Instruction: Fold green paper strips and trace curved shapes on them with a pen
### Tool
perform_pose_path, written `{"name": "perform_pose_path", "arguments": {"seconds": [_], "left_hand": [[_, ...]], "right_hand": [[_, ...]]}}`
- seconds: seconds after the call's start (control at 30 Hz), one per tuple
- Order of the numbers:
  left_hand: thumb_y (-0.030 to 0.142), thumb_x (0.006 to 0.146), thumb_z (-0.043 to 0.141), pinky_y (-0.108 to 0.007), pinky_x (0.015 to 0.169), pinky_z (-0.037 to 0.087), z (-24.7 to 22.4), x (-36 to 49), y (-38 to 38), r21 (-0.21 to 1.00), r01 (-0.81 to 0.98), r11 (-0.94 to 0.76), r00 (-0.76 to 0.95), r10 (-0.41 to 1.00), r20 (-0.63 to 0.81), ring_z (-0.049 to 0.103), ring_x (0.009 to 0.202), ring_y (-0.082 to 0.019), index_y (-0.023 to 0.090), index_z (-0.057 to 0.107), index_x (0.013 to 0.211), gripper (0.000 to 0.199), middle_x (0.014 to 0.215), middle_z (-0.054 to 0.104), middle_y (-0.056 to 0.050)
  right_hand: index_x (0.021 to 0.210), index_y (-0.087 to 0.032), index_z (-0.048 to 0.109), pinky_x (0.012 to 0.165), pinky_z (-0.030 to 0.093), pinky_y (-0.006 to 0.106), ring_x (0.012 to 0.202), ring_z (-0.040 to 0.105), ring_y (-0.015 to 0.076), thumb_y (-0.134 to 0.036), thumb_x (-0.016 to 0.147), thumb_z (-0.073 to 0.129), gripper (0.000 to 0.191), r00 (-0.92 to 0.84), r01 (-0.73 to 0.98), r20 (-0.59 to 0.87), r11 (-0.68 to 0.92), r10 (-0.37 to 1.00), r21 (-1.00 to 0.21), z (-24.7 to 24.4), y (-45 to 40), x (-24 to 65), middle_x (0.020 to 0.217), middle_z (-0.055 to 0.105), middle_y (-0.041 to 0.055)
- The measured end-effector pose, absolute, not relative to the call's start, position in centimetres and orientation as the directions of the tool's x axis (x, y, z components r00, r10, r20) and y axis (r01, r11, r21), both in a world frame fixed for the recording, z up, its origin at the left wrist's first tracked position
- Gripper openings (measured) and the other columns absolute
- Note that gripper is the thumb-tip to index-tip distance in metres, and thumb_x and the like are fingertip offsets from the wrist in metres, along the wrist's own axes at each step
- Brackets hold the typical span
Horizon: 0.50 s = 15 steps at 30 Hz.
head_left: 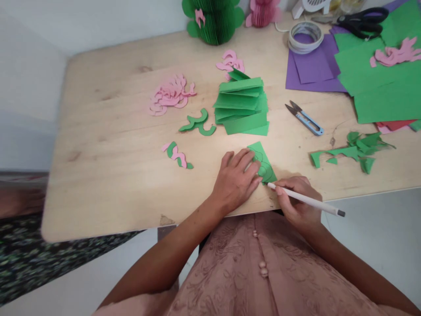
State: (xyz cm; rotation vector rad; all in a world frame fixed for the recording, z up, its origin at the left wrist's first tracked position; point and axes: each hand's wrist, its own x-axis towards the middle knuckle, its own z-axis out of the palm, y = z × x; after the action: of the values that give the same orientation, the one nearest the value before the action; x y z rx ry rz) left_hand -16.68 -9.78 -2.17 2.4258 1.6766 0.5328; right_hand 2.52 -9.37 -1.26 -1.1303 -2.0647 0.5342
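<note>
My left hand (237,179) lies flat with its fingers spread, over the left side of a small green paper piece (265,166) near the table's front edge. Curved lines are drawn on that piece. In my right hand (300,202) is a white pen (305,199), its tip at the paper's lower right corner. Just behind sits a pile of folded green papers (242,105). Green curved cutouts (203,123) and a pink and green strip (177,156) lie to the left of the paper.
Pink cutouts (169,94) lie on the wooden table (108,145). Blue snips (305,118), green scraps (358,151), tape rolls (305,44), black scissors (362,22), purple sheets (314,66) and green sheets (378,92) are on the right. Another person's hand (24,201) shows at far left.
</note>
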Motion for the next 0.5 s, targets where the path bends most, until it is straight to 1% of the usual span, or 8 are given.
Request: {"name": "perform_pose_path", "arguments": {"seconds": [0.2, 0.5], "left_hand": [[0.032, 0.094, 0.050, -0.047, 0.105, 0.033, -2.14, -16.64, -9.77, 0.310, 0.876, -0.370, 0.314, 0.925, 0.216, 0.047, 0.129, -0.028, 0.016, 0.060, 0.111, 0.025, 0.128, 0.060, -0.013], [0.032, 0.094, 0.049, -0.048, 0.104, 0.033, -2.26, -16.69, -9.77, 0.304, 0.875, -0.377, 0.321, 0.922, 0.218, 0.047, 0.128, -0.028, 0.017, 0.060, 0.110, 0.025, 0.128, 0.060, -0.013]], "right_hand": [[0.085, -0.022, 0.060, 0.070, 0.045, 0.033, 0.064, 0.062, 0.0145, -0.018, 0.085, 0.060, 0.004, -0.352, 0.552, 0.397, 0.530, 0.848, -0.643, -1.36, -9.41, 2.60, 0.071, 0.067, -0.0015], [0.083, -0.023, 0.060, 0.070, 0.045, 0.035, 0.063, 0.061, 0.0153, -0.020, 0.085, 0.060, 0.004, -0.324, 0.566, 0.392, 0.508, 0.861, -0.649, -1.46, -9.44, 2.57, 0.069, 0.067, -0.0013]]}}
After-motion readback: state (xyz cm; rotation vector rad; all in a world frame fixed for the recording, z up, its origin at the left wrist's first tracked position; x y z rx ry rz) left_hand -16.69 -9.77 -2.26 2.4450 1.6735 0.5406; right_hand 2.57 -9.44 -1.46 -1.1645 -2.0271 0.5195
